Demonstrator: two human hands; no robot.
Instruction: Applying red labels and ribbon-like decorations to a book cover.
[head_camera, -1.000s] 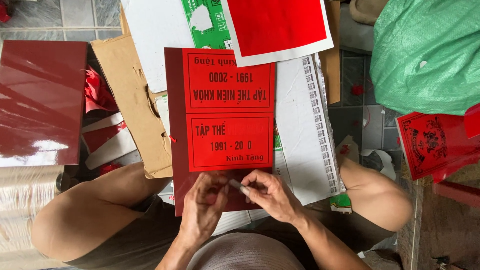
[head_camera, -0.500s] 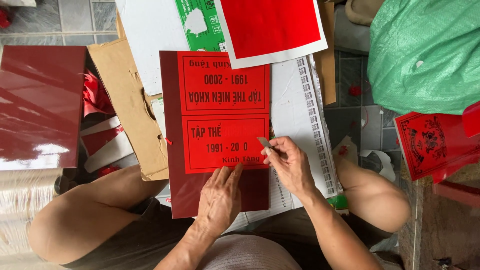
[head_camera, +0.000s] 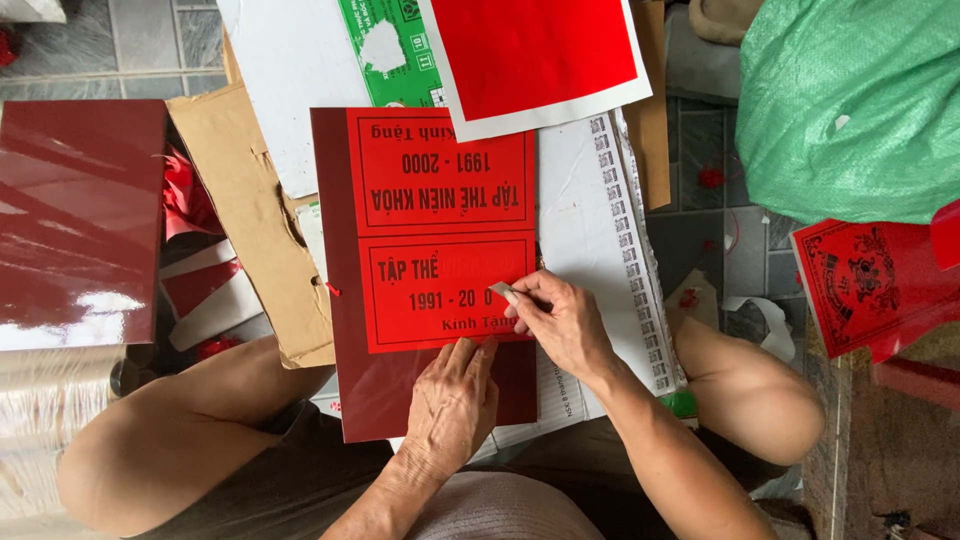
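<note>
Red label sheet (head_camera: 440, 235) w/ dark lettering lies on the dark-red board (head_camera: 335, 300), in front of you betw. your knees, printed in two panels. Your right hand (head_camera: 560, 320) pinches a small grey blade (head_camera: 503, 292), fingers closed on it, tip on the lower panel's right part. Your left hand (head_camera: 450, 400) rests flat, fingers spread, pressing the sheet's bottom edge & board. Hands just beside each other, not touching. Under the board: white paper (head_camera: 590, 210), brown cardboard (head_camera: 250, 220). Above: another red sheet (head_camera: 530, 50). Far left a glossy dark-red panel (head_camera: 70, 210); right, green sack (head_camera: 850, 100).
</note>
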